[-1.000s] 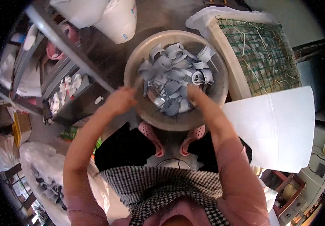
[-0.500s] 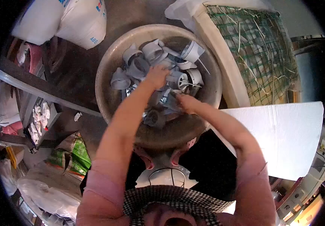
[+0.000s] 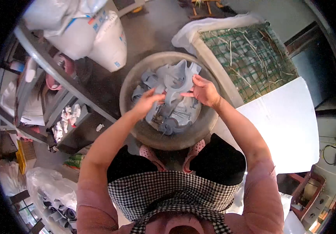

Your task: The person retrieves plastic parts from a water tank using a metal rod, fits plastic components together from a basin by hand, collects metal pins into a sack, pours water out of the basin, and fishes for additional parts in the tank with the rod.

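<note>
A wide round basin (image 3: 134,130) stands on the floor before me, filled with grey molded plastic parts (image 3: 170,125). Above the heap, a grey plastic part (image 3: 174,93) with a rounded opening and curved arms is between my two hands. My left hand (image 3: 151,102) has its fingers closed at the part's left side. At the right side, my right hand (image 3: 205,92) grips it between thumb and fingers, palm partly turned up. Blur hides the exact fingertip contact.
White sacks (image 3: 109,43) stand at the upper left, near a metal frame (image 3: 64,74). To the right are a pale bin (image 3: 220,74) covered with green mesh (image 3: 249,58) and a white board (image 3: 277,128). A clear plastic bag (image 3: 51,183) holds grey parts at the lower left.
Both hands have risen from inside the heap and now hold a grey part between them above it. My view has shifted, so the basin appears lower and further right.
</note>
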Demonstrator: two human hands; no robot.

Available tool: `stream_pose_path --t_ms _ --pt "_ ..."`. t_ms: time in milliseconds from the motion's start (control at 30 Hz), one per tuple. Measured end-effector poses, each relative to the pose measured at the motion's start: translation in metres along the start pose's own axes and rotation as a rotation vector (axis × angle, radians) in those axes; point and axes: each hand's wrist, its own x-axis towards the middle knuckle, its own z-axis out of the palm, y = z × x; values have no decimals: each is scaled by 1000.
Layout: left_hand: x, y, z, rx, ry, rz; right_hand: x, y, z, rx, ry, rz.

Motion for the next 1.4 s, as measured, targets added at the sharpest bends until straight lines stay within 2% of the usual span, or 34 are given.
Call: stream_pose_path --t_ms 100,133,200,267,300,333,400,433,467,533,600,633,667,733,767,800,867,933,1000,1033,1067,1133,1167,1233,1300,1333,1400 --pt "-40 23 18 150 -54 105 -6 -12 33 73 -18 -46" --pt "-53 32 26 31 -112 152 -8 -14 41 115 -16 -59" --pt "-65 30 36 -48 -53 301 -14 -8 53 155 -9 -63" --pt "-77 33 43 -45 -10 339 -19 2 58 191 -110 -54" --pt "-87 38 49 -53 26 332 -21 2 63 108 -22 -38" --pt "-94 43 54 -64 62 326 -24 2 65 104 -29 -50" --pt "-105 49 59 -4 70 393 -33 1 66 -171 273 -54" --pt "-109 48 60 70 78 457 -42 -8 78 -353 400 -137" --pt "-111 47 60 143 88 521 -56 -18 88 -447 457 -247" --pt "-116 34 66 164 112 555 -52 -18 78 -1090 585 -672" --pt "-118 23 79 324 291 608 -73 -14 109 -1487 503 -681" --pt "-114 21 80 366 289 648 -77 -6 126 -1599 621 -759" --pt "-110 19 78 361 290 647 -76 2 133 -1603 619 -756" --pt "-104 25 76 289 199 549 -70 14 137 -1692 732 -776" --pt "-109 30 77 462 193 488 -58 20 122 -1640 676 -739" --pt "-106 25 76 464 191 484 -57 20 119 -1637 679 -735" --pt "-100 15 78 137 127 443 -58 18 113 -1700 622 -666" --pt "-107 22 85 108 41 400 -57 12 113 -1693 623 -651" --pt "-111 23 89 -51 -92 280 -59 6 116 -1791 659 -712" --pt "-113 25 90 -49 -95 271 -61 -1 123 -1822 642 -617" --pt "-115 27 89 -86 -123 220 -55 -1 116 -1816 647 -608" --pt "-113 24 84 -118 -152 156 -36 3 97 -1426 444 -284" --pt "-109 20 79 -31 -185 202 -31 3 85 -1320 341 -246" --pt "-106 18 79 56 -226 244 -34 0 86 -1391 368 -173" --pt "-105 17 81 466 -25 144 -46 -11 107 -1557 455 46" --pt "-100 9 81 468 -29 142 -43 -9 106 -1554 459 47" --pt "-92 -9 85 739 113 707 -38 -1 102 -1656 592 161"
